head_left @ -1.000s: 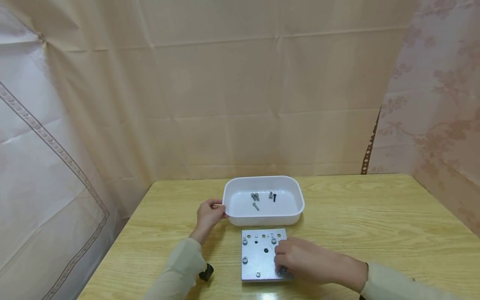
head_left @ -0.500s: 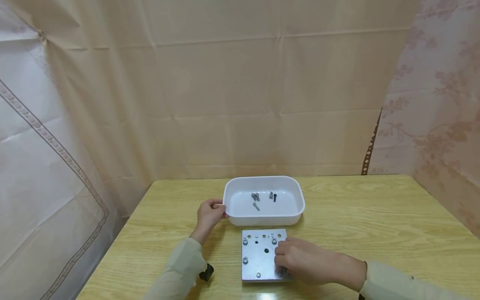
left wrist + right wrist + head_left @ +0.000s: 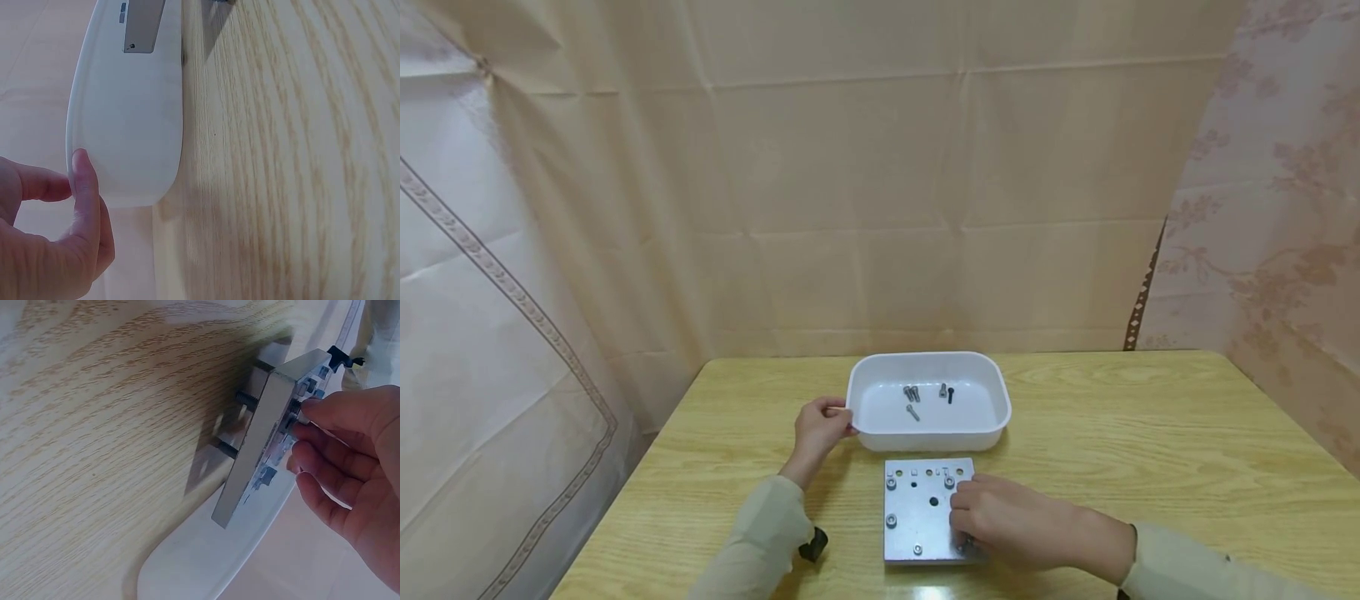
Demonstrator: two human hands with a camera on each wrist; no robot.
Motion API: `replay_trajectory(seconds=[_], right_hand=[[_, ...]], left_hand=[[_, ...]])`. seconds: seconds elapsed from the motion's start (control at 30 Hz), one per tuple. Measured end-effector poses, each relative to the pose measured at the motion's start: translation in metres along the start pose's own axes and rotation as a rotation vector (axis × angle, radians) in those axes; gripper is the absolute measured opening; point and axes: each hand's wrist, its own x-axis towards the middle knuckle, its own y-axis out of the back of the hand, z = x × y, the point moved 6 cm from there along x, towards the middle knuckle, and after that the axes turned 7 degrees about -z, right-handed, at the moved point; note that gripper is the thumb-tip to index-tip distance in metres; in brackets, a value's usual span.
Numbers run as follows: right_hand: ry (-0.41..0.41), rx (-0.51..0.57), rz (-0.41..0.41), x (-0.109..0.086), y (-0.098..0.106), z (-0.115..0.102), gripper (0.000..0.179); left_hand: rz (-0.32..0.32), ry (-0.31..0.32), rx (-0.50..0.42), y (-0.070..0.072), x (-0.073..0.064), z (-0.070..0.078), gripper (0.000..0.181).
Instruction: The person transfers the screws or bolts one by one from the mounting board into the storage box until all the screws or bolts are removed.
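A silver metal plate (image 3: 913, 527) with holes lies in front of me, several socket-head screws standing in it. Over its right side, my right hand (image 3: 1011, 521) pinches a screw (image 3: 294, 410) between thumb and index finger; in the head view the fingers hide this screw. Screw shanks stick out of the plate's underside in the right wrist view, which also shows a gap between plate and table. My left hand (image 3: 818, 432) pinches the rim of a white plastic tray (image 3: 925, 442) at its front left corner, thumb on the outer wall (image 3: 125, 125) in the left wrist view.
Inside the tray lie several loose silver screws (image 3: 912, 412) and one black screw (image 3: 951, 396). The tray stands just behind the plate on a wood-grain table (image 3: 1112, 433). A black piece (image 3: 813, 545) sits by my left sleeve. Curtains (image 3: 850, 208) hang behind the table.
Both hands keep nearly the same place and grip. The fingers of my right hand shift only very slightly at the screw; tray and plate stay put.
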Motion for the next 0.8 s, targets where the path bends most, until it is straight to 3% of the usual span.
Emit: replay_trajectory(seconds=[0.3, 0.57, 0.8], right_hand=[[0.005, 0.002, 0.035, -0.002, 0.0058, -0.0009, 0.014], [0.027, -0.068, 0.084, -0.0021, 0.0079, -0.005, 0.014], [0.008, -0.023, 0.051, -0.0012, 0.0071, -0.0023, 0.013]], left_hand=[[-0.005, -0.005, -0.005, -0.0003, 0.0005, -0.0005, 0.028], [-0.006, 0.011, 0.002, 0.0, 0.0004, -0.0009, 0.027], [-0.003, 0.006, -0.012, -0.0001, 0.0, -0.0006, 0.027]])
